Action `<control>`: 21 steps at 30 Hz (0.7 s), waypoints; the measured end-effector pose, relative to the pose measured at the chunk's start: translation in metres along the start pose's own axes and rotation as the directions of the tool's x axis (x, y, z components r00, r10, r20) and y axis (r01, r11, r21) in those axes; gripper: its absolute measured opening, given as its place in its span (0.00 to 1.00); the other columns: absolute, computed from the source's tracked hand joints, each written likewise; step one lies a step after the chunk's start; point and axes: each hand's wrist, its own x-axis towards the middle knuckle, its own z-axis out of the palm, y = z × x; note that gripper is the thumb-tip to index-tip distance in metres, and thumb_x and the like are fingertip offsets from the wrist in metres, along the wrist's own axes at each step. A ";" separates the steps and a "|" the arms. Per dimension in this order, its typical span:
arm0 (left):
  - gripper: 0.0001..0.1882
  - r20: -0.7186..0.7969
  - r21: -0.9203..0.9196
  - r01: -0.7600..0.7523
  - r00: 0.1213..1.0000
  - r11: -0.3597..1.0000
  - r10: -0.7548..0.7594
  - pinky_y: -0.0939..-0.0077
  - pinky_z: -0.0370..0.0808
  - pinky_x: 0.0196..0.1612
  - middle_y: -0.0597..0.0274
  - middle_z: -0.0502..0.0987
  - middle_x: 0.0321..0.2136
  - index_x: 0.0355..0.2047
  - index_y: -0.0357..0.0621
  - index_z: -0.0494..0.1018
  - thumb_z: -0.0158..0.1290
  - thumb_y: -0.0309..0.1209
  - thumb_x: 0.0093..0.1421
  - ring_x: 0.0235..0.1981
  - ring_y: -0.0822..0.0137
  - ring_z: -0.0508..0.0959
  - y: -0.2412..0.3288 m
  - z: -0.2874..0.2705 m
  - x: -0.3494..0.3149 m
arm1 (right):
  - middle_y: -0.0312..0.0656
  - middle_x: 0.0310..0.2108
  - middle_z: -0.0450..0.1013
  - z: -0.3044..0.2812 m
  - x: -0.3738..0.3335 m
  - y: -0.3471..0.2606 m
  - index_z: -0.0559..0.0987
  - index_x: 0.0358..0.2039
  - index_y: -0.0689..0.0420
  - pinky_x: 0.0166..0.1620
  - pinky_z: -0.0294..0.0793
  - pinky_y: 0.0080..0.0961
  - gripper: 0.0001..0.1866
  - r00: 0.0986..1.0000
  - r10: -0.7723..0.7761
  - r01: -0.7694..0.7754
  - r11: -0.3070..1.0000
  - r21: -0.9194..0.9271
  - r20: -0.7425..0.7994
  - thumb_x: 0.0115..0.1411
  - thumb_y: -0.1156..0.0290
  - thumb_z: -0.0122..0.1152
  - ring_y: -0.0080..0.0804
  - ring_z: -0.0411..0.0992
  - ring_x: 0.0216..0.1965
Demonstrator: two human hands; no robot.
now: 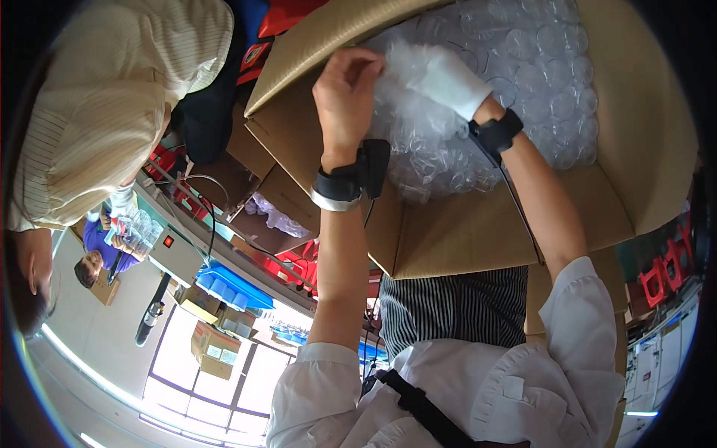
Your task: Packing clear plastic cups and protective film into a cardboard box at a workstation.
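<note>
My left hand [345, 97] is bare and raised over the left part of a big open cardboard box [478, 239]. Its thumb and fingertips are pinched together at the edge of crinkled clear plastic film [407, 112]. Beside it, my right hand [452, 81] wears a white glove and reaches into the same film. The right fingers are blurred and merge with the film, so their grip is unclear. Under both hands the box holds many clear round plastic containers [530, 60], packed in rows. Loose film lies bunched toward the box's near left side.
A person in a striped shirt [112, 97] stands close on the left; another in purple [112, 243] is farther back. Red plastic crates [665, 272] stand at the right. Blue trays [235, 287] and further cardboard boxes [213, 349] are to the left. Black bands with a cable sit on my wrists.
</note>
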 end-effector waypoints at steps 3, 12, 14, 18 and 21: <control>0.07 -0.070 -0.124 0.095 0.992 0.988 -0.104 0.69 0.72 0.29 0.51 0.75 0.23 0.28 0.41 0.72 0.46 0.20 0.48 0.25 0.52 0.76 -0.020 -0.012 -0.009 | 0.36 0.27 0.71 -0.028 0.007 -0.012 0.74 0.34 0.61 0.32 0.68 0.20 0.11 0.943 0.247 -0.331 0.782 0.528 0.224 0.52 0.69 0.57 0.18 0.67 0.28; 0.08 0.251 0.528 0.103 0.930 0.843 -0.270 0.58 0.70 0.34 0.45 0.73 0.30 0.30 0.44 0.72 0.48 0.27 0.48 0.33 0.46 0.73 -0.096 0.018 -0.058 | 0.40 0.33 0.73 -0.056 -0.028 0.011 0.73 0.39 0.59 0.37 0.68 0.20 0.14 0.918 0.367 -0.341 0.533 0.774 0.152 0.54 0.66 0.56 0.29 0.72 0.34; 0.08 0.238 0.469 0.109 0.940 0.877 -0.244 0.57 0.70 0.35 0.45 0.73 0.30 0.30 0.44 0.72 0.48 0.27 0.47 0.34 0.47 0.73 -0.112 0.026 -0.055 | 0.39 0.33 0.73 -0.056 -0.032 0.020 0.73 0.38 0.59 0.37 0.68 0.21 0.14 0.983 0.185 -0.146 0.809 0.569 -0.011 0.53 0.65 0.57 0.28 0.71 0.34; 0.08 0.300 0.606 0.115 0.883 0.787 -0.360 0.60 0.71 0.34 0.45 0.73 0.29 0.29 0.43 0.73 0.49 0.27 0.46 0.32 0.47 0.73 -0.114 0.023 -0.038 | 0.39 0.32 0.72 -0.048 -0.036 0.035 0.73 0.35 0.57 0.38 0.68 0.22 0.13 0.948 -0.293 0.288 0.956 -0.057 -0.122 0.52 0.64 0.58 0.26 0.70 0.34; 0.07 0.309 0.580 0.057 0.907 0.812 -0.284 0.66 0.72 0.31 0.46 0.74 0.26 0.28 0.41 0.72 0.49 0.23 0.46 0.30 0.52 0.75 -0.102 0.023 -0.031 | 0.39 0.32 0.72 -0.026 -0.043 0.031 0.73 0.34 0.56 0.39 0.69 0.23 0.12 0.966 -0.242 0.244 0.970 0.015 -0.096 0.52 0.64 0.58 0.28 0.70 0.34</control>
